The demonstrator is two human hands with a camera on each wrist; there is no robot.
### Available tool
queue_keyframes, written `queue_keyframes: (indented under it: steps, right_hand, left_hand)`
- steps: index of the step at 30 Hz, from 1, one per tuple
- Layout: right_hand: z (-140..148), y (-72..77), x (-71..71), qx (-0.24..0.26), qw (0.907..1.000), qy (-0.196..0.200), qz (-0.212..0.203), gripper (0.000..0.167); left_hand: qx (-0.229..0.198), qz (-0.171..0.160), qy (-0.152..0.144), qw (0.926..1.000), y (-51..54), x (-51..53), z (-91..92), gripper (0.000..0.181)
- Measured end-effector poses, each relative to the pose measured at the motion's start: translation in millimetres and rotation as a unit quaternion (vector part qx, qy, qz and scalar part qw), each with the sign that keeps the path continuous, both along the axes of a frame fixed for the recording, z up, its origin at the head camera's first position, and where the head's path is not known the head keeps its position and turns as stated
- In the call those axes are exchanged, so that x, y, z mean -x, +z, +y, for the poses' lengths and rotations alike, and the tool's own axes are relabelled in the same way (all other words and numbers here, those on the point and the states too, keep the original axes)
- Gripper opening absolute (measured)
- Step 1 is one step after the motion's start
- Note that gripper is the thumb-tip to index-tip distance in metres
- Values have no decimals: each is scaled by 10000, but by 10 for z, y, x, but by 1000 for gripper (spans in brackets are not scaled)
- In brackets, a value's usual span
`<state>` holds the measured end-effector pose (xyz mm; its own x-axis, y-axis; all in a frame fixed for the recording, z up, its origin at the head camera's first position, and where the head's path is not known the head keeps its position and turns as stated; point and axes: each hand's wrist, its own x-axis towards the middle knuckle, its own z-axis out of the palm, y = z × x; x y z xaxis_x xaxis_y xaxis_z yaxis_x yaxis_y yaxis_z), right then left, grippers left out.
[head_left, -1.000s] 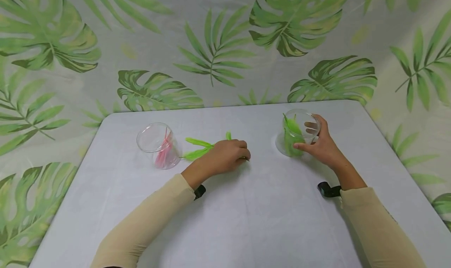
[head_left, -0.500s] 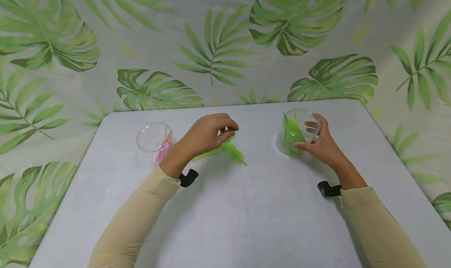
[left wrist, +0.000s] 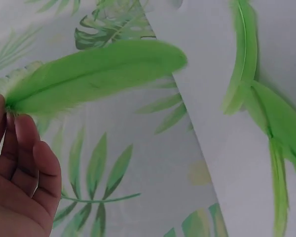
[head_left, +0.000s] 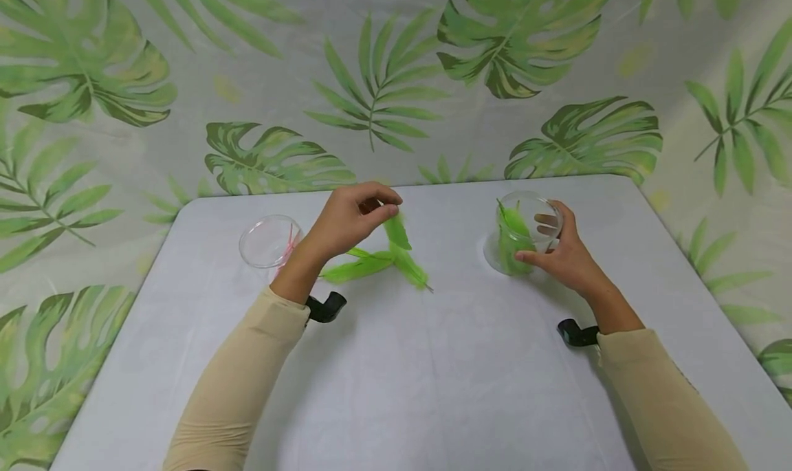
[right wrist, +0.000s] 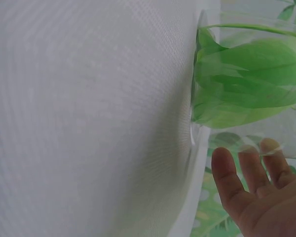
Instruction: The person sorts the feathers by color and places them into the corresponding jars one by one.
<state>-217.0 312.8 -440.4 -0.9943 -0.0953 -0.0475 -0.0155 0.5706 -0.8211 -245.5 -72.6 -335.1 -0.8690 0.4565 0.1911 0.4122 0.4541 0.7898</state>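
Note:
My left hand (head_left: 346, 218) pinches a green feather (left wrist: 101, 76) by its quill end, raised above the table; in the head view the feather hangs below the fingertips. Several more green feathers (head_left: 359, 268) lie on the table under that hand, overlapping one another. On the right, a clear glass jar (head_left: 504, 249) stands upright with green feathers (right wrist: 256, 74) inside. My right hand (head_left: 570, 251) grips this jar from its right side, thumb at the front and fingers behind.
A second clear glass jar (head_left: 262, 245) holding pink feathers (head_left: 289, 244) stands at the left, partly hidden by my left wrist. The white table (head_left: 458, 375) ends at the back against a leaf-patterned cloth (head_left: 396, 79).
My left hand has taken a green feather from the loose ones and lifted it, moving up and to the left. The right hand and its jar have stayed still.

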Motion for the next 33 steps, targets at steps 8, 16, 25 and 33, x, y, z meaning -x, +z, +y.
queue_keyframes:
  steps: [8,16,25,33]
  right_hand:
    - [16,32,32,-23,10000,-11,13,115]
    - [5,29,10,44,10000,-14,-85,115]
    - [-8,18,16,78,10000,-12,-23,115]
    - [22,-12,27,54,10000,24,-34,116]
  left_hand:
    - [-963,-932,367,9903,-83,164,24,20]
    - [-1757,-1526,555,9710,-285,280,108,28]
    - [-2157,-1595,653,9611,-301,321,223,30]
    - [-2686,-1682,756,9454,-268,330,568,25]
